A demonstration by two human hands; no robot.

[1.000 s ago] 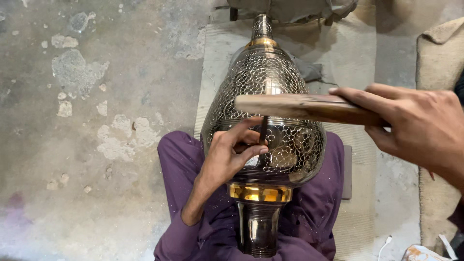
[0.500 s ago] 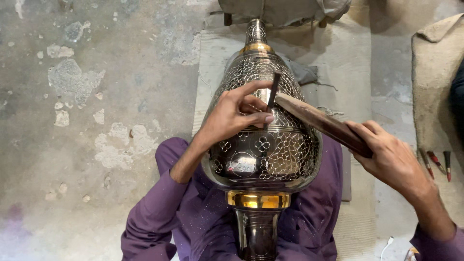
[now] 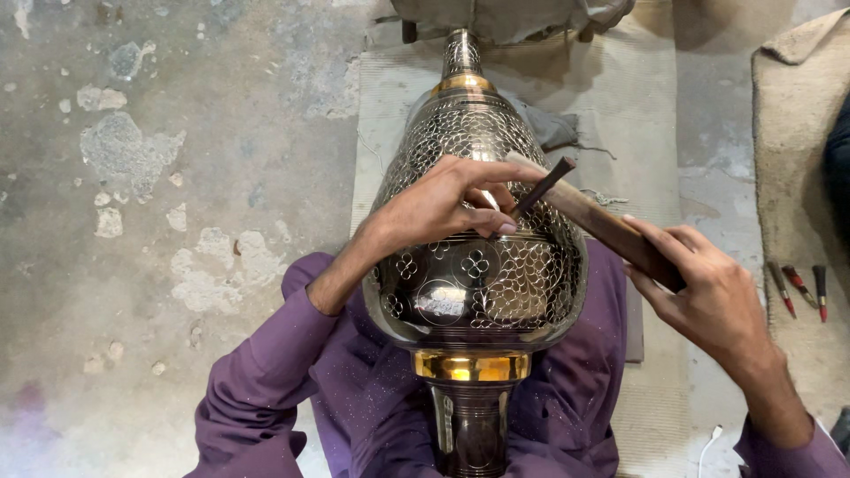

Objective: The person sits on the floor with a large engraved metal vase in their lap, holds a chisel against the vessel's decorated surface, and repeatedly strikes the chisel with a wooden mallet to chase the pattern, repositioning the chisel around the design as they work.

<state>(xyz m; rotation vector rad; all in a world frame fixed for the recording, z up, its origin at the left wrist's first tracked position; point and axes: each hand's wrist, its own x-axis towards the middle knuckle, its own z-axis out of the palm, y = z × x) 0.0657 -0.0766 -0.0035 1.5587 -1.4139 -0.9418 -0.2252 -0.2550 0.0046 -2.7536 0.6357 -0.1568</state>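
Left hand (image 3: 443, 204) pinches a chisel (image 3: 538, 190) against the largely patterned metal vase (image 3: 478, 265); right hand (image 3: 699, 283) grips a wooden mallet (image 3: 611, 232); some bands look unfinished.

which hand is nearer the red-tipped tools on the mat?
Right. The right hand, gripping the wooden mallet, is just left of the red-tipped tools; the left hand rests farther away on the vase.

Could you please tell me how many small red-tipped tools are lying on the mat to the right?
3 small tools lie side by side on the tan mat at the right edge: one nearest the right hand, one in the middle, one outermost. More could lie beyond the frame.
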